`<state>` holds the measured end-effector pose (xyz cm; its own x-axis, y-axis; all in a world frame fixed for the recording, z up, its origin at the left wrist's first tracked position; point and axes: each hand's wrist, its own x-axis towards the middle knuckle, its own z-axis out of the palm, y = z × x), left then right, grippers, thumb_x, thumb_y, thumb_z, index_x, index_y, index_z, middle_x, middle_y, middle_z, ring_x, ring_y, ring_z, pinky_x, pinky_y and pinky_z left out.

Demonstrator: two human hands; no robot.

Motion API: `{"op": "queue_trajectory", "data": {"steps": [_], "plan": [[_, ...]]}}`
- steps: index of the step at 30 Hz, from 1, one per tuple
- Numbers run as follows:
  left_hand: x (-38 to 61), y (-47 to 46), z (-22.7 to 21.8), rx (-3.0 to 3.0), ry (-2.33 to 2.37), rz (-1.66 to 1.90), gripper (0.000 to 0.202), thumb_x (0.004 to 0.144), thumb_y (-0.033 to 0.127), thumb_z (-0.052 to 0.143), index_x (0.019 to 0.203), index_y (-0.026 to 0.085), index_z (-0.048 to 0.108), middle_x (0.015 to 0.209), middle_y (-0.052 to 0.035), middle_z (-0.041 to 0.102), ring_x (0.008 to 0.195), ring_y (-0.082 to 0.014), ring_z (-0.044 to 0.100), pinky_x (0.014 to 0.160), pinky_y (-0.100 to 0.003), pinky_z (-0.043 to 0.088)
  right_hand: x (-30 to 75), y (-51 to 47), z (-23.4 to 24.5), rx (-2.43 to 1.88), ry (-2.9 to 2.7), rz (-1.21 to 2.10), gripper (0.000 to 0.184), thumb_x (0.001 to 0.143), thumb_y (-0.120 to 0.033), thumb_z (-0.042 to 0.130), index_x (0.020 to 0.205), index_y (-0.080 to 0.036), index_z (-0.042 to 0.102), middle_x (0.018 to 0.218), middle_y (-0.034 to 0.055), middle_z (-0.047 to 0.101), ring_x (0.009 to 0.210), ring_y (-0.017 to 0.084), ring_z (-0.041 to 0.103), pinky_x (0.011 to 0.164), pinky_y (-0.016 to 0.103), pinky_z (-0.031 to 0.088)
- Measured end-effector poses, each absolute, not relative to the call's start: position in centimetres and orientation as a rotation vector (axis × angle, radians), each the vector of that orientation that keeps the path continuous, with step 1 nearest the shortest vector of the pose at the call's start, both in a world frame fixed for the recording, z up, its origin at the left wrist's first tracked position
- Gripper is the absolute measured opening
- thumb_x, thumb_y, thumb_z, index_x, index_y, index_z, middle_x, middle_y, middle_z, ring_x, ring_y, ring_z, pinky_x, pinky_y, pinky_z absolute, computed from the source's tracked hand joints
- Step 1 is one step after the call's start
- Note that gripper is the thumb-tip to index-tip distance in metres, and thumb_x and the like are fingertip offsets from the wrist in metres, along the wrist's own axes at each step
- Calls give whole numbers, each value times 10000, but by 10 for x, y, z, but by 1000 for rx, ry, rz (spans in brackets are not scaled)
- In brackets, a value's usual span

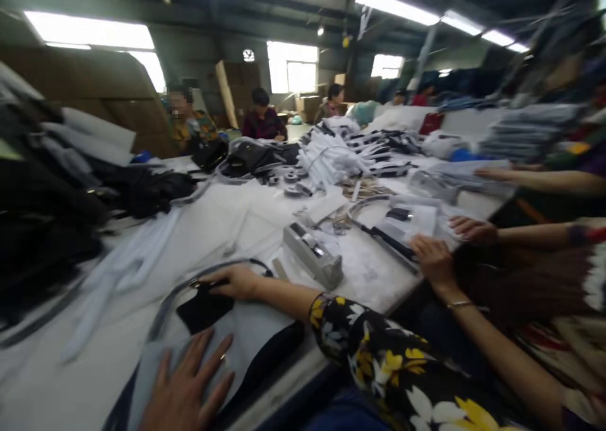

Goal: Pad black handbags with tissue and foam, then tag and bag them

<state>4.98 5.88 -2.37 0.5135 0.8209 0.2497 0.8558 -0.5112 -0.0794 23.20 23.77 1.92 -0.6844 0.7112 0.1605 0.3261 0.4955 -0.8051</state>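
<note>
Lying on the white table in front of me is what looks like a bag, with a black piece point(203, 310) and a pale sheet point(246, 324) on it. My left hand point(187, 383) rests flat on the pale covering at its near side, fingers spread. A long grey-covered strap point(163, 311) arches around the far side of the bag. My right hand point(237, 283), in a floral sleeve, has its thumb and fingers closed at the strap, beside a small metal fitting and the black piece. Just beyond that forearm stands a grey tape dispenser point(312, 254).
To the right, a co-worker's hands point(435, 260) rest at another wrapped bag point(402, 219); another person's arm point(534, 177) reaches in behind. White wrapped straps point(331, 156) are heaped mid-table. Black bags point(146, 188) pile up on the left, near white strips point(127, 267).
</note>
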Motion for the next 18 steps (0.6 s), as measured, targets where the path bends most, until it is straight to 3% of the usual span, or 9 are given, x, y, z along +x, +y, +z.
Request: {"op": "queue_trajectory", "data": {"steps": [3, 6, 12, 18], "plan": [[65, 50, 5, -2564, -1621, -176, 486, 961, 447, 465, 1443, 384, 451, 1495, -111, 485, 1370, -299, 458, 1100, -667, 318, 244, 222, 38, -616, -2304, 1170, 406, 901, -116, 588, 1292, -196, 662, 1259, 47, 689, 1178, 197, 646, 1024, 268, 468], [74, 48, 20, -2614, -1718, -201, 452, 973, 462, 456, 1396, 319, 527, 1433, -138, 539, 1338, -308, 488, 1132, -686, 233, 263, 198, 45, -428, -2421, 1181, 403, 877, -58, 558, 1232, -185, 699, 1209, 46, 715, 1153, 174, 661, 1046, 269, 461], [77, 43, 23, -2692, -1737, -291, 426, 964, 464, 500, 1338, 272, 567, 1285, -86, 651, 1265, -279, 546, 1190, -645, 109, 292, 153, 28, -376, -2560, 954, 491, 839, 29, 500, 1237, -186, 692, 1339, 59, 636, 1347, 169, 507, 1175, 342, 362], [75, 41, 19, -2647, -1666, -367, 440, 950, 490, 530, 1308, 242, 589, 1219, -92, 684, 1178, -277, 606, 1188, -635, 155, 294, 149, 13, -326, -2591, 807, 457, 901, -18, 505, 1285, -212, 660, 1386, 33, 602, 1364, 173, 488, 1174, 348, 378]]}}
